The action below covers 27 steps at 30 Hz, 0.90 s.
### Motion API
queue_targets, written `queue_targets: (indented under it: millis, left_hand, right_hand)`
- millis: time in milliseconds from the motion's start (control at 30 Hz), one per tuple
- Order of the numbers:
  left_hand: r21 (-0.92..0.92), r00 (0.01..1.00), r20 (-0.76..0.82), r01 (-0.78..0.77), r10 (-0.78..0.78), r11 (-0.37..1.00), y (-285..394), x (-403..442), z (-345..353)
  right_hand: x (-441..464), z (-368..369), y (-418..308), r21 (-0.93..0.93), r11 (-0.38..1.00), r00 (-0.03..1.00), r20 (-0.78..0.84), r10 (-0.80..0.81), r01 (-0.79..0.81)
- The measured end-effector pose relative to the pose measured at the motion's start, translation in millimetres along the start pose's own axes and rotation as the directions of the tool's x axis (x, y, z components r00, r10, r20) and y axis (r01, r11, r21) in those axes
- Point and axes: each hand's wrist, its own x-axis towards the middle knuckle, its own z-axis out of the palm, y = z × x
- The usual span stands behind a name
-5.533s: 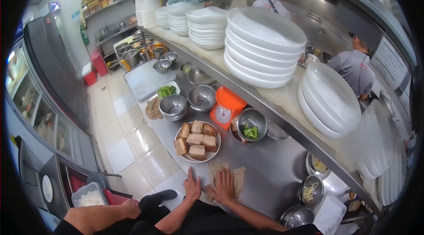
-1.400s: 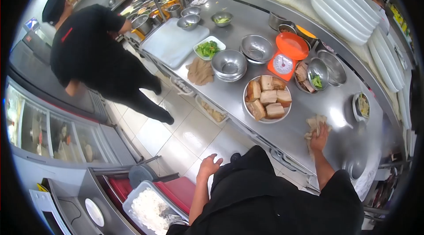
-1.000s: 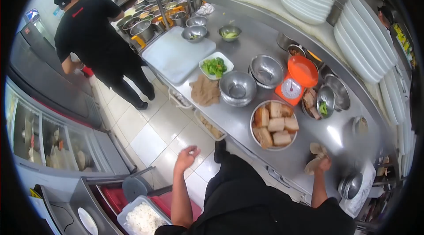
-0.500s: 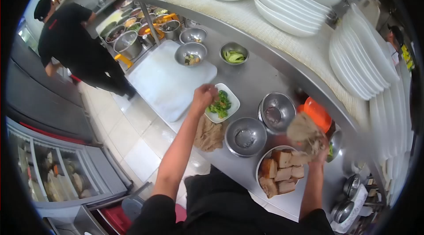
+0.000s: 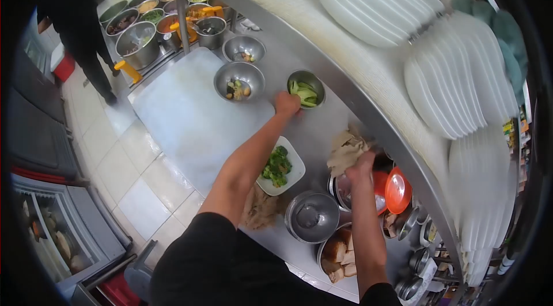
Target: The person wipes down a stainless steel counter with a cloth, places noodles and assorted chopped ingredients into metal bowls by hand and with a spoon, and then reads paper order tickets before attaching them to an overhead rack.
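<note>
My left hand [image 5: 287, 103] is closed at the near left rim of a small metal bowl [image 5: 315, 78] holding pale green vegetable slices. My right hand [image 5: 362, 169] grips a crumpled beige cloth [image 5: 347, 150] above the metal bowls at the right, partly hiding them. Beneath my left forearm sits a white square dish [image 5: 296, 172] with broccoli [image 5: 276, 166] in it. A second brown cloth [image 5: 258, 208] lies beside the dish, partly covered by my left arm. Nearer me stand a metal bowl [image 5: 313, 217] with a little liquid and a bowl of browned pork belly chunks [image 5: 340, 254].
A white cutting board [image 5: 184, 110] covers the left of the counter, with two metal bowls [image 5: 239, 81] at its far edge. Stacked white plates [image 5: 374, 4] line the shelf overhead. Orange bowls [image 5: 397, 189] stand at the right. A person in black [image 5: 75, 24] stands at the far left.
My left hand has moved from the broccoli dish to the bowl of green slices. My right hand has carried the cloth away from the pork, farther up the counter. The view has shifted.
</note>
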Motion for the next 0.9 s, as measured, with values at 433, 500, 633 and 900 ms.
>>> queue_targets:
  millis: [433,500,633,900]
  left_hand:
    - [-0.109,0.975,0.04,0.22,-0.216,0.97,10.7,-163.9,-284.9]
    - [-0.055,0.973,-0.059,0.222,-0.225,0.974,-8.3,-160.8,-319.2]
    - [-0.167,0.957,-0.178,0.201,-0.23,0.965,-43.3,-131.7,-348.9]
    - [-0.242,0.924,-0.368,0.008,-0.099,0.97,-83.3,-101.7,-345.8]
  right_hand:
    - [193.9,23.6,141.1,-0.904,-0.421,0.589,0.304,-0.749,-0.069]
    - [181.9,60.9,136.7,-0.894,-0.439,0.676,0.267,-0.687,-0.093]
    - [228.5,91.9,138.0,-0.886,-0.456,0.658,0.291,-0.694,-0.089]
    - [359.9,167.6,105.6,-0.934,-0.272,0.588,0.356,-0.726,0.23]
